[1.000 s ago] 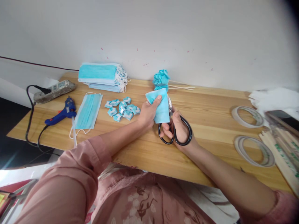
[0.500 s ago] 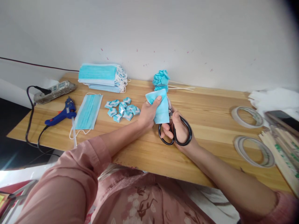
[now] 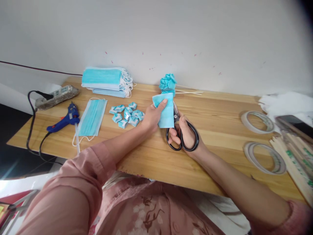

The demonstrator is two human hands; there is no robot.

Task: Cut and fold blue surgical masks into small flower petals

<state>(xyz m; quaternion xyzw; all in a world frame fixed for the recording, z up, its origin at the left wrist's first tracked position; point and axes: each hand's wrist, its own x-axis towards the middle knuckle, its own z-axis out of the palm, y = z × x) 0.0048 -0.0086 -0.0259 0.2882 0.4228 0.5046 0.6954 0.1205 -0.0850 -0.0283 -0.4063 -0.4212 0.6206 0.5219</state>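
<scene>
My left hand (image 3: 153, 117) pinches a folded piece of light blue mask fabric (image 3: 167, 114) between the thumb and fingers. In my right hand (image 3: 187, 133) are black-handled scissors (image 3: 176, 117), with fingers through the loops. The blades lie along the fabric's right edge and are partly hidden by it. Just behind the fabric rest blue fabric flowers (image 3: 167, 82) on pale sticks (image 3: 188, 92). Left of my left hand lies a cluster of small folded blue-and-white pieces (image 3: 127, 114).
A stack of blue masks (image 3: 101, 78), a single mask (image 3: 93, 117), a blue glue gun (image 3: 65, 120) and a power strip (image 3: 58, 96) lie left. To the right are tape rolls (image 3: 246, 122), bundled wooden sticks (image 3: 290, 160), a phone (image 3: 295, 124) and white material (image 3: 288, 104).
The fabric and scissors have shifted slightly left relative to the table. More of the scissor blades shows beside the fabric's right edge. Both hands keep their holds.
</scene>
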